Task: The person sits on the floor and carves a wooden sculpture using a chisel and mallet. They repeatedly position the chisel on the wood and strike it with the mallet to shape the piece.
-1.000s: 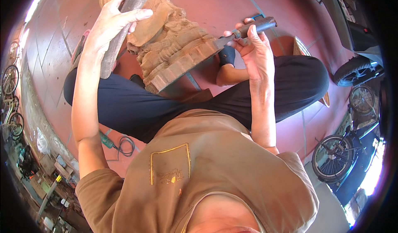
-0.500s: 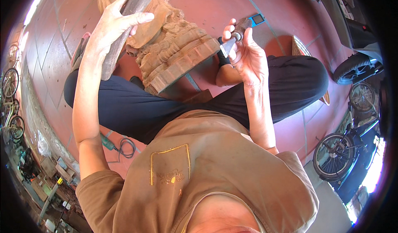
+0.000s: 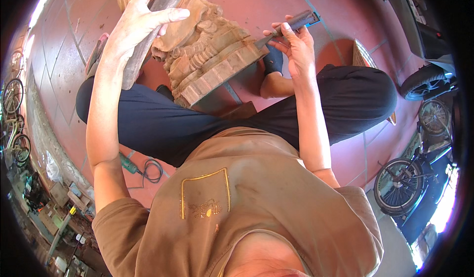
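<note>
Head view: your right hand (image 3: pixel 296 42) pinches the chisel (image 3: pixel 302 21); slipping could gouge the carving (image 3: pixel 212 42) leftward; left hand (image 3: pixel 137 24) grips a bar (image 3: pixel 135 66).

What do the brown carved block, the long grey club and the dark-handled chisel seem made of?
Brown carved block: probably bare wood, matte, with deep relief. Long grey club: likely unpainted wood, dull and streaked. Dark-handled chisel: thin grey blade, probably metal; the rounded handle may be dark wood or plastic.
</note>
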The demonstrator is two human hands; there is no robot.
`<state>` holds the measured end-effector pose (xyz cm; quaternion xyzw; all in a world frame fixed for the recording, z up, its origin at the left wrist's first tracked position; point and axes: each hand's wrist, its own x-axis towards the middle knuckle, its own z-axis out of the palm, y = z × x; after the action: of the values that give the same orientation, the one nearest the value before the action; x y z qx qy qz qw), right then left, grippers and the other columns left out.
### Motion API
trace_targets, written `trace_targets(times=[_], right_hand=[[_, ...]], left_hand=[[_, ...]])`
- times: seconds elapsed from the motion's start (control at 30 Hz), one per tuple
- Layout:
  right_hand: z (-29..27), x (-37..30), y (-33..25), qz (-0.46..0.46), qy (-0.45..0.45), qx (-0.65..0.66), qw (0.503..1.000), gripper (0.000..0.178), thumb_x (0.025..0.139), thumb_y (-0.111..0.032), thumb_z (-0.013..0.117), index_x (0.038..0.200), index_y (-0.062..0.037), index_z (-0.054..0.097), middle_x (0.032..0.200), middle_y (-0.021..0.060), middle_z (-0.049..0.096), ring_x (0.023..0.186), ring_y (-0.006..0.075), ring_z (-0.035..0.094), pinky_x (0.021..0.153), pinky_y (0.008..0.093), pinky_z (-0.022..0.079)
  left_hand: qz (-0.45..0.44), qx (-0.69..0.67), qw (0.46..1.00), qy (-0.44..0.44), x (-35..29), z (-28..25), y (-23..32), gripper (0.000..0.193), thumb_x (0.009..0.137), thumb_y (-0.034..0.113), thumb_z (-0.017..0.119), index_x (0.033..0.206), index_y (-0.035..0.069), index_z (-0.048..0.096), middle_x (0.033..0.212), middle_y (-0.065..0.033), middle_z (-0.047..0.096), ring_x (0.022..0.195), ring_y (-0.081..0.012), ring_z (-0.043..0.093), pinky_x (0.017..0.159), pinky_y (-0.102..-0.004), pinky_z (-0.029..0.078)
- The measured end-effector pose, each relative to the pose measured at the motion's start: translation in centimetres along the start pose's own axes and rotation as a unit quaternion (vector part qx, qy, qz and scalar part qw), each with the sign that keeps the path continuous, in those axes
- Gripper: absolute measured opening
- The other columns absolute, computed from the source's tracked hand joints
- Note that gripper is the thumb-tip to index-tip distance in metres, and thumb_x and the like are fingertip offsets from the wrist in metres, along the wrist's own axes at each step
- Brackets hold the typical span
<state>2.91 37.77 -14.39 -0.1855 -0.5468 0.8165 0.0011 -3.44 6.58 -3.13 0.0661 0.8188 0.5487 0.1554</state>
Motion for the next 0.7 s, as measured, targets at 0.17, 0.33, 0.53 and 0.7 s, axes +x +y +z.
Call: trace_targets(times=[0.17, 0.33, 0.53, 0.7], right_hand=[[0.1, 0.8, 1.5, 0.002, -0.004, -0.049, 0.999, 0.033, 0.102, -0.016, 0.066, 0.129, -0.0073, 0.05, 0.11, 0.014, 0.072, 0.097, 0.0314, 0.076, 0.076, 0.0367, 0.063], [-0.3, 1.2, 2.0, 0.016, 0.002, -0.048, 0.999, 0.032, 0.102, -0.016, 0.066, 0.129, -0.0077, 0.05, 0.11, 0.0137, 0.072, 0.095, 0.031, 0.076, 0.075, 0.0372, 0.063], [0.1, 1.4, 1.8, -0.003, 0.001, -0.06, 0.998, 0.033, 0.102, -0.016, 0.065, 0.129, -0.0064, 0.049, 0.111, 0.0143, 0.071, 0.095, 0.0314, 0.076, 0.076, 0.0382, 0.064], [0.2, 1.2, 1.9, -0.004, -0.009, -0.043, 0.999, 0.034, 0.102, -0.015, 0.066, 0.129, -0.0045, 0.048, 0.11, 0.0149, 0.071, 0.094, 0.0317, 0.076, 0.076, 0.0382, 0.065]], left_hand=[[-0.003, -0.013, 1.0, -0.001, 0.1, 0.3, -0.1, 0.072, 0.082, 0.022, 0.088, 0.143, 0.003, 0.056, 0.086, 0.0022, 0.06, 0.063, -0.0041, 0.051, 0.058, -0.0205, 0.043], [-0.026, 0.009, 1.0, -0.013, 0.2, 0.3, 0.7, 0.077, 0.08, 0.02, 0.088, 0.146, 0.002, 0.052, 0.097, -0.001, 0.062, 0.07, -0.0068, 0.056, 0.063, -0.0223, 0.046], [-0.01, 0.005, 1.0, -0.009, 0.3, 0.1, -0.4, 0.077, 0.081, 0.023, 0.088, 0.146, 0.003, 0.053, 0.087, 0.0025, 0.059, 0.063, -0.0042, 0.052, 0.058, -0.0207, 0.044], [-0.009, 0.008, 1.0, -0.011, 0.5, 0.2, -0.5, 0.077, 0.081, 0.022, 0.088, 0.147, 0.003, 0.053, 0.087, 0.0026, 0.059, 0.063, -0.0039, 0.052, 0.058, -0.0208, 0.044]])
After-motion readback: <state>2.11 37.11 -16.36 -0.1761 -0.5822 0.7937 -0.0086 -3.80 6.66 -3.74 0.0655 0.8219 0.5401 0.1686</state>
